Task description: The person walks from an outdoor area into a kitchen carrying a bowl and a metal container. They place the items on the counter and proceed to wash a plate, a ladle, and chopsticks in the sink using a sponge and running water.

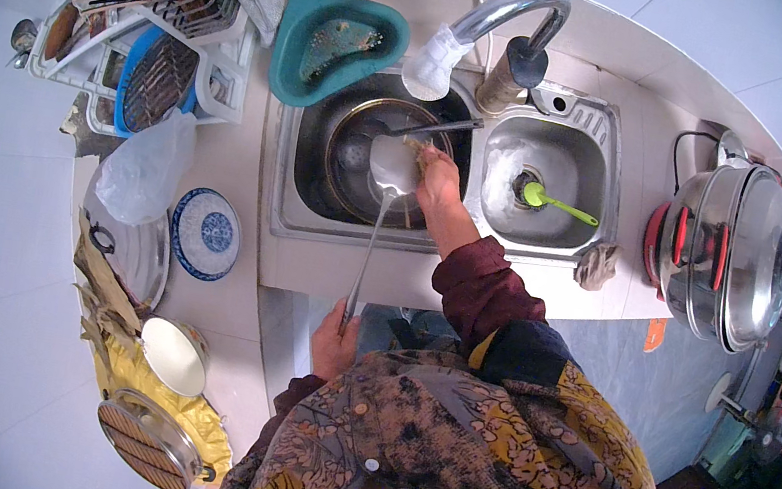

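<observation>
My left hand (334, 342) grips the end of a long-handled metal wok spatula (394, 161), close to the front of my body. The spatula's broad head is raised over the left sink basin (309, 156). My right hand (439, 183) presses a tan scrubber (418, 151) against the right side of that head; the fingers partly hide the scrubber. Below, a dark round pan (349, 120) sits in the basin. Another utensil with a dark and metal handle (446, 128) leans in the pan, its head partly hidden.
A chrome faucet (518, 5) with a white cloth-wrapped spout arches over the sink. A green brush (556, 202) and foam lie in the right basin (585, 160). A teal corner strainer (292, 40) overlaps the sink's back left. Left are a dish rack (220, 94) and plate (207, 234); right, a steamer pot (709, 246).
</observation>
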`<state>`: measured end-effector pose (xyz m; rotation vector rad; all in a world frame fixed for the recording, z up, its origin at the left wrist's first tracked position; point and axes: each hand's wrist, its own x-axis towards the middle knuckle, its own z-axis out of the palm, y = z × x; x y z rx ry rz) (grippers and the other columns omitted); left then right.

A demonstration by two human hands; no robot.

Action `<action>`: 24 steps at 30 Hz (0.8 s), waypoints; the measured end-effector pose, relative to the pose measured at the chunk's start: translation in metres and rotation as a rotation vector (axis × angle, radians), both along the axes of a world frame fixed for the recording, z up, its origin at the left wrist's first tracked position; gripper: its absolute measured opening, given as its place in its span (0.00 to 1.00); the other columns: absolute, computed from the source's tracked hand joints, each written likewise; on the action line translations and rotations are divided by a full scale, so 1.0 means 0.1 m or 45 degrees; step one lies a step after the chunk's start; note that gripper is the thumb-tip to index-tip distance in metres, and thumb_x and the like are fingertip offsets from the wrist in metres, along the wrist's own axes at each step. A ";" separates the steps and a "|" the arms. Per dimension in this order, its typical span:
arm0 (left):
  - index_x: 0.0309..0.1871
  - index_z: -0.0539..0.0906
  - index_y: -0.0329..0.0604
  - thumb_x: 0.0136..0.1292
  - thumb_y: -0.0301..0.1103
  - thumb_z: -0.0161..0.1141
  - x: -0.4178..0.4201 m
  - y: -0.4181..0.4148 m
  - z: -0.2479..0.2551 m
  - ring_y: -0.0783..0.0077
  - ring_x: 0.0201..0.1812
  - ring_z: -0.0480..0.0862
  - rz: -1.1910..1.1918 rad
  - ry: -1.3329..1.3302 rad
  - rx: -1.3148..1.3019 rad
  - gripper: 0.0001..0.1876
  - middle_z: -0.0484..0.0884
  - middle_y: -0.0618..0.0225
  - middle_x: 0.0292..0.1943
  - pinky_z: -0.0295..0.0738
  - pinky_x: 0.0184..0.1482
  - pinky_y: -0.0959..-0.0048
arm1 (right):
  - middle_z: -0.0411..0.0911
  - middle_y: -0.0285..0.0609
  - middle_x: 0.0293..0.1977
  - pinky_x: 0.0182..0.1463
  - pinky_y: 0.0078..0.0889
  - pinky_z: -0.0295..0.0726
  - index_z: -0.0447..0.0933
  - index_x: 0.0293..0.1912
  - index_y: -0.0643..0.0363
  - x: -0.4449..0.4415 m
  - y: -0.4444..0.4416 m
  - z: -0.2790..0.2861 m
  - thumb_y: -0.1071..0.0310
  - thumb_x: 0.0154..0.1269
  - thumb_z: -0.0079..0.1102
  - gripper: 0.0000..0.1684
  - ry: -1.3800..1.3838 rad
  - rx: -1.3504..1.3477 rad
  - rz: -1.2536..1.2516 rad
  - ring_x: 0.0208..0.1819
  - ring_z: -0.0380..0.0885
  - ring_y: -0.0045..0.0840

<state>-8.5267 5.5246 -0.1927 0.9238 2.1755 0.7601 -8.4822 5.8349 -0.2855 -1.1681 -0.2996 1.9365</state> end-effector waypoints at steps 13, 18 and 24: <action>0.64 0.67 0.41 0.67 0.35 0.51 0.08 0.17 0.01 0.82 0.21 0.70 0.078 -0.381 0.012 0.23 0.71 0.75 0.23 0.68 0.24 0.79 | 0.71 0.53 0.54 0.62 0.49 0.63 0.68 0.57 0.58 0.14 -0.55 0.41 0.67 0.68 0.46 0.19 -1.194 1.610 0.489 0.59 0.69 0.41; 0.60 0.68 0.41 0.66 0.36 0.51 0.08 0.28 0.21 0.70 0.23 0.72 0.020 -0.424 0.007 0.20 0.73 0.62 0.24 0.70 0.29 0.72 | 0.73 0.49 0.52 0.63 0.54 0.60 0.71 0.54 0.58 0.07 -0.30 0.20 0.68 0.68 0.46 0.16 -1.362 1.736 0.677 0.60 0.68 0.41; 0.59 0.69 0.39 0.66 0.37 0.50 0.10 0.38 0.24 0.69 0.24 0.73 0.010 -0.495 -0.048 0.20 0.73 0.59 0.23 0.70 0.30 0.71 | 0.75 0.52 0.48 0.59 0.49 0.65 0.72 0.50 0.61 0.03 -0.06 0.36 0.69 0.67 0.47 0.14 -0.998 1.103 0.772 0.56 0.68 0.47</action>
